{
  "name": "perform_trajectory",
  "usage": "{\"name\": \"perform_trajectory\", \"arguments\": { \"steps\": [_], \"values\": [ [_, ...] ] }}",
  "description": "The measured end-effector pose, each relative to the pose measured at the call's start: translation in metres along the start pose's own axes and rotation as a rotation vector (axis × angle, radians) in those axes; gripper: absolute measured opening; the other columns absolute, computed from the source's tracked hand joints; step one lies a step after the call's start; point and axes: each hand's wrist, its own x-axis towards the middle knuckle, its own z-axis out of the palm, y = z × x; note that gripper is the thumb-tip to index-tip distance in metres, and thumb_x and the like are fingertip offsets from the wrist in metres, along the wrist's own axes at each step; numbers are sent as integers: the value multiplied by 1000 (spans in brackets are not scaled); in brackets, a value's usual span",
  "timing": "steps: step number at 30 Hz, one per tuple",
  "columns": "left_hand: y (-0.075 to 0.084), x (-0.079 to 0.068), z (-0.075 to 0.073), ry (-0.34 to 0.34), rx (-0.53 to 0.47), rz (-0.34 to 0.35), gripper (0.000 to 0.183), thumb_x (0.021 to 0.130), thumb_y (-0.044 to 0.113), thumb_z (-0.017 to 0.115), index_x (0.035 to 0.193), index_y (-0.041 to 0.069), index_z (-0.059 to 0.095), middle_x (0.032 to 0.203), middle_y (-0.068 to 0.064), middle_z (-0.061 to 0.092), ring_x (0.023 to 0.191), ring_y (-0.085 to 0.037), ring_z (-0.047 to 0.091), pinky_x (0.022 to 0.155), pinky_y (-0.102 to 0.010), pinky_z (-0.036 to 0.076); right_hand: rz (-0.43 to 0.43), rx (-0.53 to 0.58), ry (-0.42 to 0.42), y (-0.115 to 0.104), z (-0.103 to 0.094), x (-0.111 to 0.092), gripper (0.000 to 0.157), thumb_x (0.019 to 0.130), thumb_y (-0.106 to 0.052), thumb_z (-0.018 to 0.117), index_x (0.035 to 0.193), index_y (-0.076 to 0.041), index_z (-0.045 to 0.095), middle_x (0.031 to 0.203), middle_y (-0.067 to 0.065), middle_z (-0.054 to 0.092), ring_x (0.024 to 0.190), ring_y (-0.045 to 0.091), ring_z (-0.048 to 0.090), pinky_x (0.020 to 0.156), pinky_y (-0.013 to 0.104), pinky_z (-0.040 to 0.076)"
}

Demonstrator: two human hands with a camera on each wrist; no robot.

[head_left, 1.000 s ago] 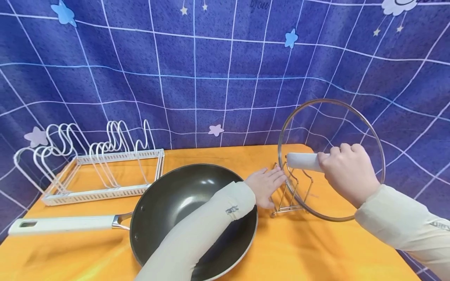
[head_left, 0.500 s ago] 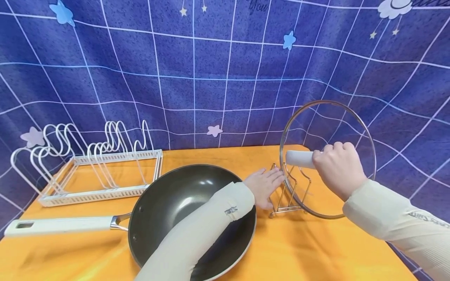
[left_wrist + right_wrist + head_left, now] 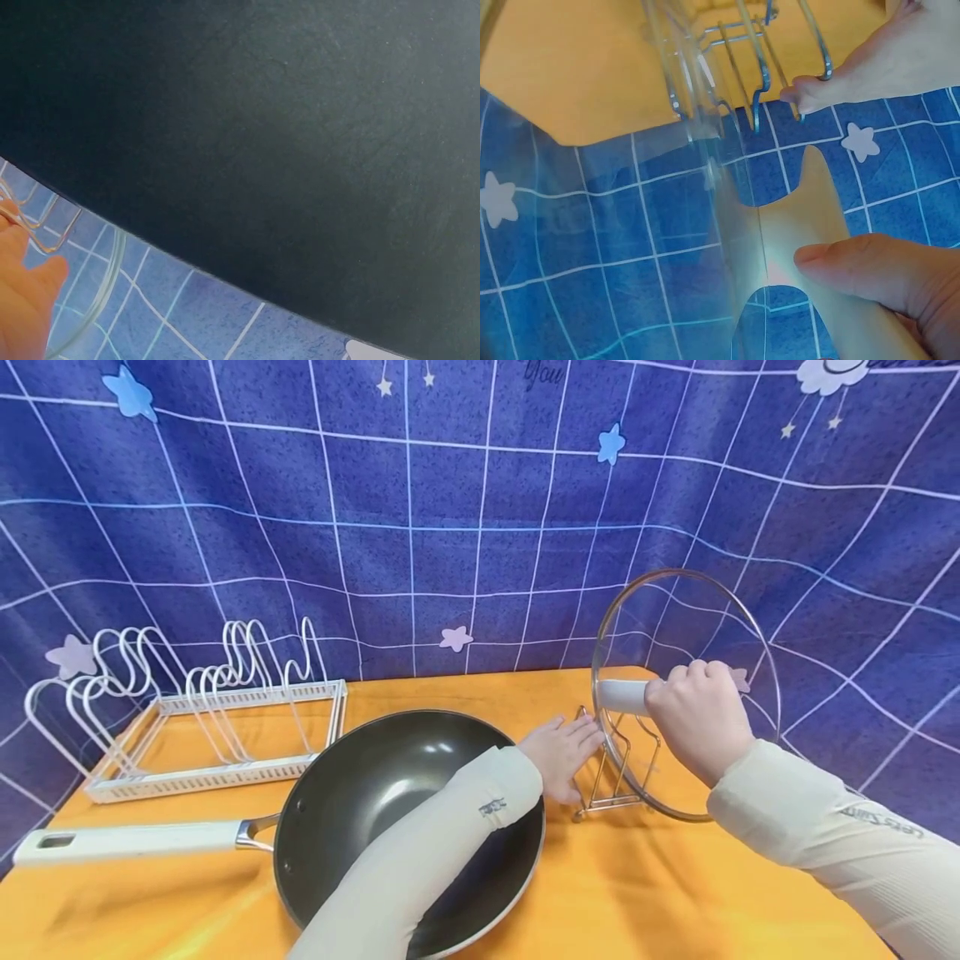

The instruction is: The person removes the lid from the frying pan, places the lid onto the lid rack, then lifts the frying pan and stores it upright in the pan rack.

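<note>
In the head view my right hand grips the pale bar handle of a clear glass pan lid with a metal rim. Held on edge, the lid has its lower left rim at a small gold wire rack; whether the rack bears it I cannot tell. My left hand touches the rack's left side with fingers stretched out. The right wrist view shows the thumb on the handle and the left hand at the wires.
A dark wok lies under the left forearm, its cream handle pointing left. Behind that handle stands a white wire rack. Orange cloth covers the table, and a blue gridded curtain hangs behind.
My right hand has shifted left with the lid, bringing it more over the wire rack. The left hand stays at the rack.
</note>
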Motion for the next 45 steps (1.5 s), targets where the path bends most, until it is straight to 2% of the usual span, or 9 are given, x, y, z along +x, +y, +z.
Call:
{"name": "perform_trajectory", "arguments": {
  "steps": [8, 14, 18, 26, 37, 45],
  "values": [
    [2, 1, -1, -15, -20, -12, 96, 82, 63, 58, 153, 12, 18, 159, -4, 17, 146, -18, 11, 116, -37, 14, -22, -31, 66, -6, -1, 2, 24, 63, 5, 71, 57, 0, 48, 50, 12, 43, 47, 28, 48, 43, 34, 36],
    [2, -1, -3, -24, -24, -29, 94, 82, 62, 57, 153, 12, 20, 158, -4, 19, 145, -18, 13, 115, -35, 16, -33, -72, 10, -10, -4, 7, 19, 66, 2, 75, 63, 2, 55, 51, 13, 47, 46, 25, 49, 44, 33, 41],
    [3, -1, -2, -30, -37, -37, 93, 82, 61, 57, 152, 12, 21, 158, -4, 19, 145, -19, 12, 115, -35, 16, -33, -98, 15, -16, -4, 8, 18, 68, 4, 71, 62, 2, 55, 52, 13, 49, 47, 25, 51, 45, 33, 43],
    [2, 1, 2, 35, -54, -29, 93, 78, 60, 61, 149, 12, 27, 154, -4, 29, 143, -18, 21, 114, -36, 22, -37, -138, 36, -28, -5, 11, 21, 68, 5, 68, 58, 0, 50, 51, 10, 46, 47, 22, 48, 46, 30, 37],
    [1, 1, 4, 72, -69, -27, 90, 77, 59, 63, 147, 12, 32, 148, -3, 38, 139, -16, 30, 112, -35, 26, -11, -201, 47, -39, -4, 15, 25, 71, 6, 63, 55, -3, 46, 50, 8, 44, 47, 19, 47, 46, 28, 35],
    [2, 1, 3, 54, -78, -36, 86, 77, 60, 64, 144, 14, 35, 146, -1, 40, 138, -16, 32, 112, -36, 25, 18, -229, 83, -44, -2, 15, 24, 72, 6, 61, 55, -2, 47, 50, 8, 45, 47, 19, 48, 46, 28, 35]
  ]
}}
